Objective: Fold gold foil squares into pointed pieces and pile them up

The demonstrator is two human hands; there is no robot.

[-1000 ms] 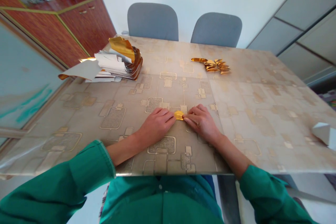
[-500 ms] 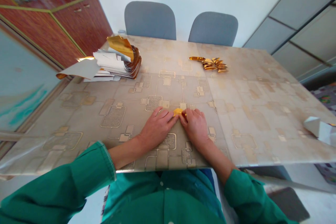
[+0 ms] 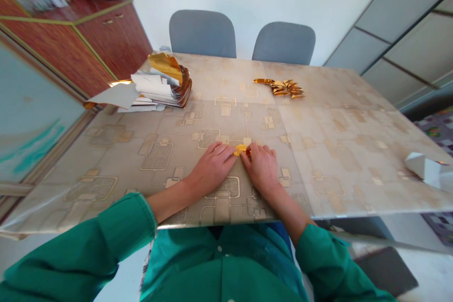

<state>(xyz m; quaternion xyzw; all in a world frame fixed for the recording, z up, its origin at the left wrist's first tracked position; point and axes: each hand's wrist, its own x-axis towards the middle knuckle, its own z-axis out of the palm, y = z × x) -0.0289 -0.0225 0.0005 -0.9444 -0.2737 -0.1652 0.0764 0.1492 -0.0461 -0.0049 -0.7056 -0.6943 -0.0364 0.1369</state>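
Gold-foil sheets with white backs (image 3: 159,87) remained stacked and curled at far left on a glossy beige patterned table cover (image 3: 348,165). The left hand (image 3: 212,166) was laid open and flat beside a small folded gold-foil piece (image 3: 241,149), which was pressed at near centre under the right hand (image 3: 261,167), its grip unclear. Pointed folded gold-foil pieces (image 3: 285,88) had been gathered at far right.

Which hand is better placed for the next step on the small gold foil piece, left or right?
Probably the right hand: its fingertips seem to be on the gold foil piece, while the left hand lies flat just beside it.
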